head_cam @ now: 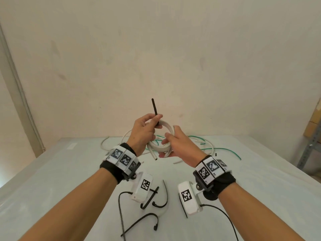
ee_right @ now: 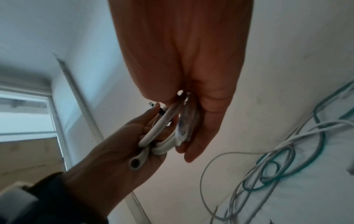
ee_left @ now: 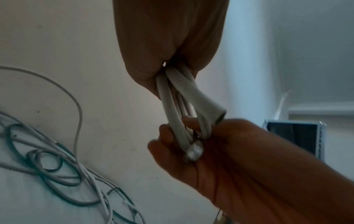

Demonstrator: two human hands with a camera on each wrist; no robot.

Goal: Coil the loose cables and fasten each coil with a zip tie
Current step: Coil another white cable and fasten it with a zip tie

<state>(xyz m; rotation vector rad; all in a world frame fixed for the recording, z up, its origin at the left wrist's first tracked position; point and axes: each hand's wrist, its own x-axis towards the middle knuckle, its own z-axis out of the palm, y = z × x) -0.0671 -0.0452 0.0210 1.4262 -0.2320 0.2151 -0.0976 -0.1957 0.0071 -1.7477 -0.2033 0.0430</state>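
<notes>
White cable coil [head_cam: 162, 136], held in the air above the worktop [head_cam: 52, 180], between both hands. Gripped on its left side by left hand [head_cam: 142, 131], fingers curled round the strands, with a black zip tie [head_cam: 155, 108] pinched against the coil and sticking upward from it. Held on its right side by right hand [head_cam: 175, 145], thumb and fingers wrapped round the loops; one cut end of the coil hanging below it. Behind the coil, on the worktop: loose white cables [head_cam: 111, 141] tangled with green cables [head_cam: 220, 149]. Nearer than the coil, under the wrists: spare black zip ties [head_cam: 144, 218] lying curved on the worktop. Right of the coil, at the edge: metal shelving [head_cam: 309, 148].
</notes>
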